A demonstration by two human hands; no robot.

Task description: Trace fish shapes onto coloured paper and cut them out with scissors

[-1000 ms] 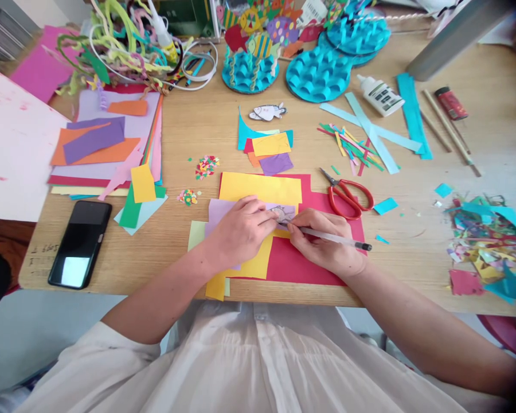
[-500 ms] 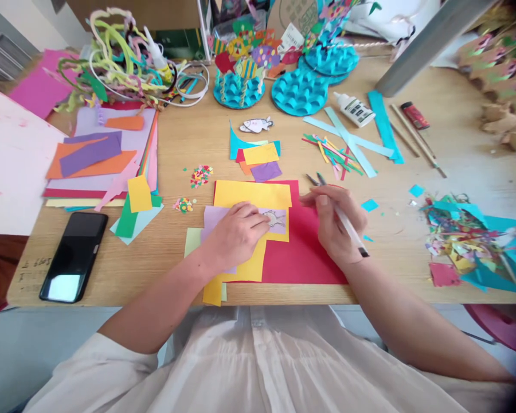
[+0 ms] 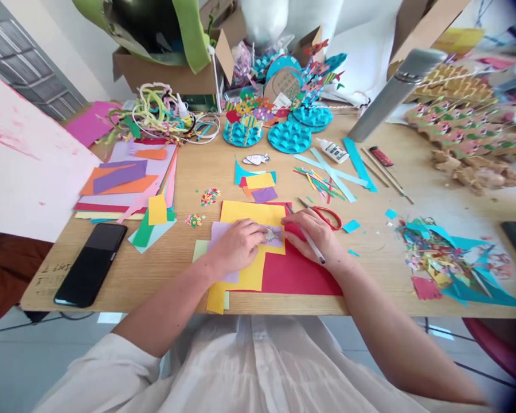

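The right hand's grip [image 3: 320, 238] is closed around a slim pen [image 3: 313, 245], which slants across the fingers with its dark end toward the wrist; the thumb and fingertips also meet the right edge of a small lilac slip [image 3: 276, 236] bearing a pencil-like fish drawing. Whether they pinch that edge or only touch it, I cannot tell. The left hand [image 3: 236, 246] lies palm down, fingers extended and close together, over the slip's left side. The slip sits on yellow paper [image 3: 249, 212], with a red sheet [image 3: 301, 275] beneath, on the wooden surface [image 3: 189, 264]. It looks light, thin and soft, likely to slide or crease, so it is best steadied flat at the margins, clear of the drawing. The pen seems light, rigid and smooth, easiest held low on the barrel. Red-handled scissors [image 3: 339, 218] lie just beyond the right hand; farther off are a white paper fish [image 3: 255, 159] and a glue bottle [image 3: 333, 151].
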